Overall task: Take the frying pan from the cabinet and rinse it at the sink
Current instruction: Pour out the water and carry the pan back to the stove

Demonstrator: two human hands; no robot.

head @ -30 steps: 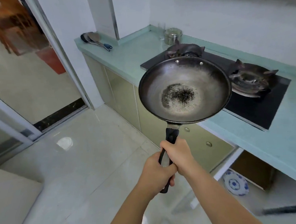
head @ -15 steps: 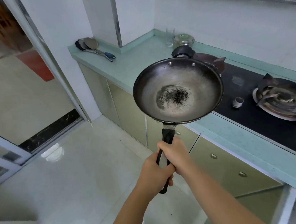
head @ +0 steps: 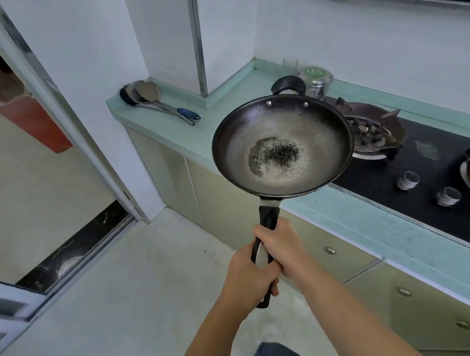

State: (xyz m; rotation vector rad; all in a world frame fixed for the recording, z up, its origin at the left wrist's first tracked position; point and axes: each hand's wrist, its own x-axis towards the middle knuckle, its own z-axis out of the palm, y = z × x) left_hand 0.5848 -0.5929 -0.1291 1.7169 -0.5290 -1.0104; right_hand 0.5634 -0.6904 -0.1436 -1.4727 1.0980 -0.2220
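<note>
Both hands are clenched around the black handle (head: 268, 217) of the frying pan (head: 294, 123): the right hand (head: 286, 246) sits higher and the left hand (head: 249, 281) is just below, touching it. The pan is held in the air over the front edge of the green counter (head: 356, 219), before one burner (head: 372, 135). Inside the pan is one patch of dark specks (head: 278, 154), in the middle. The black cooktop (head: 381, 178) carries two burners and two knobs (head: 408, 180). At the back corner stand one glass (head: 290, 64) and one metal jar (head: 317, 84). At the left end lie some ladles (head: 150, 96); their number I cannot tell.
</note>
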